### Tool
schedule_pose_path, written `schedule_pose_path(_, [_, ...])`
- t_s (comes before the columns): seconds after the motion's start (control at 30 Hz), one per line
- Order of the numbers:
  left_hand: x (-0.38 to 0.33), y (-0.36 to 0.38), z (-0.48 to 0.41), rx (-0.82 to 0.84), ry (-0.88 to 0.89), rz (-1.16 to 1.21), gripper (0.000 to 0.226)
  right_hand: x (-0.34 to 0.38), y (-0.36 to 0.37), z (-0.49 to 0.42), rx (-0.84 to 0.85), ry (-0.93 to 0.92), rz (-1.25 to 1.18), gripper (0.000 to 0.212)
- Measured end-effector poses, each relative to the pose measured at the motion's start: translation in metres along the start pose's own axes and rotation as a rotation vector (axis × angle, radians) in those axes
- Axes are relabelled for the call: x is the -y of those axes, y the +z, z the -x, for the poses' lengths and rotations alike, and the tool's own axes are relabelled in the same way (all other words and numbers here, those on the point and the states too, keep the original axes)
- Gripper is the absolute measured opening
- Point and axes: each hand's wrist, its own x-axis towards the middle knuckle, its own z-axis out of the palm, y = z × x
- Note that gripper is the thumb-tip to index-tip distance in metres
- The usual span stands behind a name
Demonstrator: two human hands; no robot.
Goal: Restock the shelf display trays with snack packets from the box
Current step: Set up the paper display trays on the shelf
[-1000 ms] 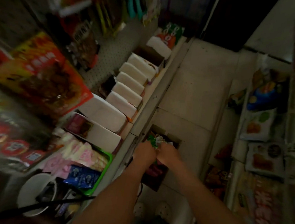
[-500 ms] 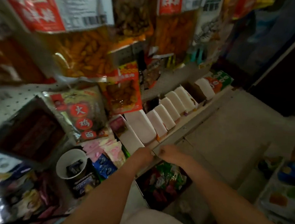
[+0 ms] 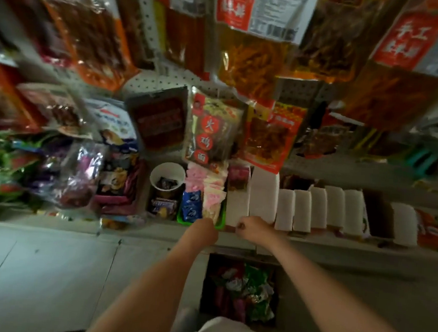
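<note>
1. Left hand (image 3: 205, 227): at the shelf (image 3: 141, 229) edge, fingers hidden; grip cannot be told.
2. Right hand (image 3: 251, 228): just beside it, fingers curled; contents cannot be told.
3. Green tray (image 3: 180, 218): immediately beyond the left hand.
4. White display trays (image 3: 263, 196): beyond the right hand.
5. Box (image 3: 205, 283) of snack packets (image 3: 244, 287): on the floor below both hands.

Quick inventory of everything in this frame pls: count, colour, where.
cardboard box: one, dark, on the floor below the shelf
snack packets: many, green, red and silver, in the box
green tray: one, on the shelf, holding pink and blue packets
white cup: one, left of the tray, dark wrappers inside
white display boxes: about eight, in a row right of the tray
hanging bags: many, orange and red, on the pegboard above
left hand: one, at the tray's front edge, fingers hidden
right hand: one, curled at the front of a white box, any contents unseen
</note>
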Motion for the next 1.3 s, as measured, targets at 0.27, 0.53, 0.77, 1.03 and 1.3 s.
schedule_pose_path(0.27, [0.053,-0.002,0.006,-0.006,-0.1,0.038,0.031,0.057,0.024,-0.013,0.016,-0.182,0.093,0.028])
schedule_pose_path(0.53, [0.078,-0.026,-0.007,0.055,-0.087,0.089,0.032,0.086,0.02,-0.035,0.029,-0.212,0.14,0.026])
schedule_pose_path(0.77, [0.077,-0.026,-0.009,0.033,-0.183,0.165,0.031,0.072,0.011,-0.062,0.1,-0.244,0.241,0.021])
schedule_pose_path(1.03, [0.006,0.029,-0.008,-0.231,-0.435,0.427,0.03,0.027,-0.005,-0.091,0.179,-0.44,0.371,0.016])
schedule_pose_path(1.3, [-0.07,0.104,0.044,-0.383,-0.723,0.787,0.032,-0.014,0.01,-0.069,0.31,-0.619,0.461,0.02])
